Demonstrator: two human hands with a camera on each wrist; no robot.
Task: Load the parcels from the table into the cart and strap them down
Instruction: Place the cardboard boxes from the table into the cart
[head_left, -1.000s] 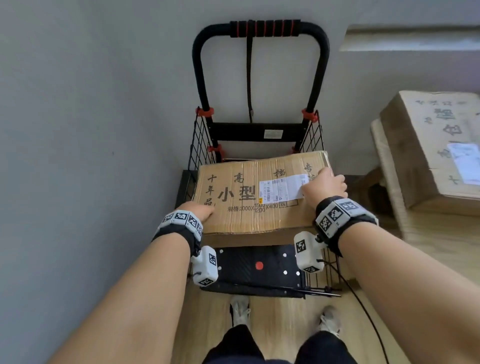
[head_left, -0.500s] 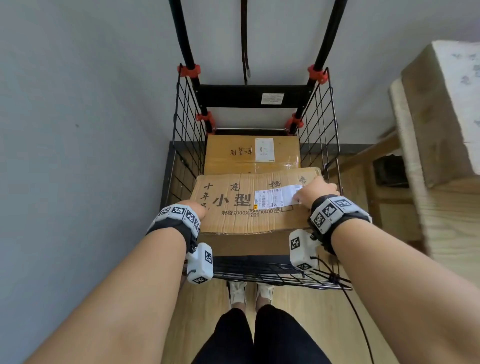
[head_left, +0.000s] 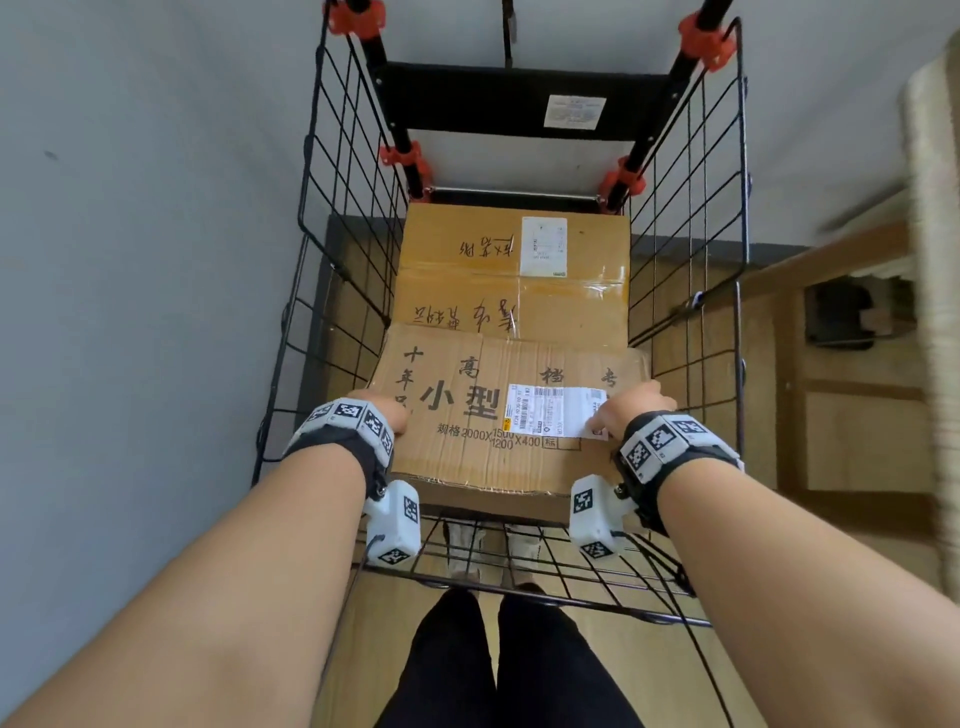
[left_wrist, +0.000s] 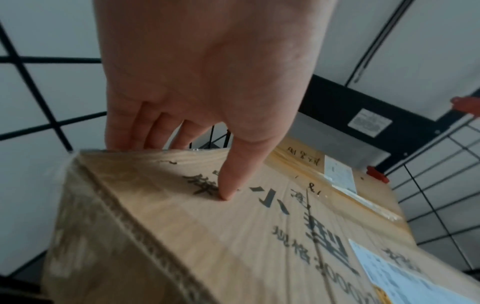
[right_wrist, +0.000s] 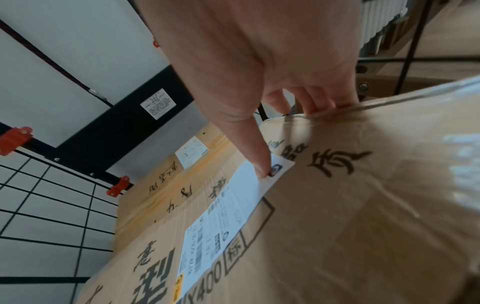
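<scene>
— Where's the printed parcel (head_left: 498, 415)?

— Inside the wire cart (head_left: 332, 218), at the near end, held between both hands. Its far edge overlaps the second parcel (head_left: 511, 265), which lies flat at the back of the cart against the black crossbar (head_left: 519, 98). Whether the near parcel's underside already rests on the cart floor is hard to tell from the head view.

— And the left hand (left_wrist: 207, 82)?

— Clamped on the parcel's left edge. The thumb (left_wrist: 233, 179) lies straight on the top face, its tip pressed beside the black characters, while the fingers (left_wrist: 145, 131) reach down over the edge, close together, onto the side.

— The right hand (right_wrist: 272, 67)?

— Mirrored on the right edge. Its thumb (right_wrist: 257, 156) presses the corner of the white shipping label (right_wrist: 228, 218), and the other fingers (right_wrist: 314, 100) wrap over the edge out of sight.

— Arm pose?

— Both forearms extend forward and down, roughly parallel, wrists level with the parcel's near half. Each carries a marker wristband (head_left: 348, 421) with a small white camera block (head_left: 395, 525) hanging beneath.

— Surroundings?

— Grey wall (head_left: 130, 260) to the left, wooden floor (head_left: 852, 426) to the right.
</scene>
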